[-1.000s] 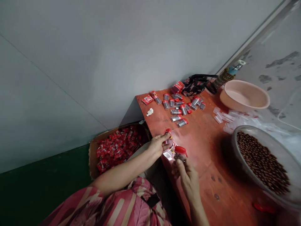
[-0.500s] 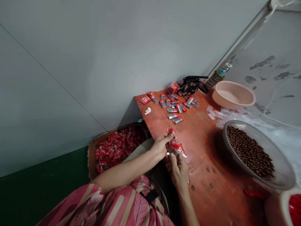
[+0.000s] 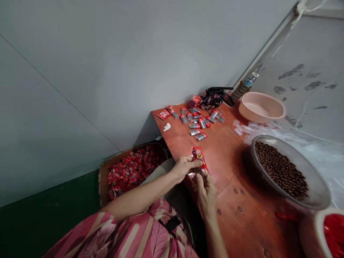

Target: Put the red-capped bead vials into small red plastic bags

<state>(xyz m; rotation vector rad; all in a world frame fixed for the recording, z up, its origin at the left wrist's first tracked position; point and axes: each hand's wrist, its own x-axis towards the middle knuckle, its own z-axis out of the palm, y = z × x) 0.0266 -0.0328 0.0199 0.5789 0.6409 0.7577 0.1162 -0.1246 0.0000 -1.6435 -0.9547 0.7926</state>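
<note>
Above the near edge of the orange table, both my hands are closed on one small red printed packet. My left hand pinches it with the thumb across its front. My right hand grips the lower end between thumb and fingers. A clear, dark-looking part shows at that end, mostly covered by my fingers. Beyond my hands lie several small clear jars with red lids and dark contents. A flat red packet rests near the table's left edge.
Left of the table, a carton holds many red packets. On the right stand a grey bowl of brown balls, a pink basin and a tub of red pieces. Clear tubes and a dark patterned bag lie farther back.
My left thumb has moved down the red packet, which now lies straighter and covers the red-lidded part that showed between my hands. The view has shifted slightly.
</note>
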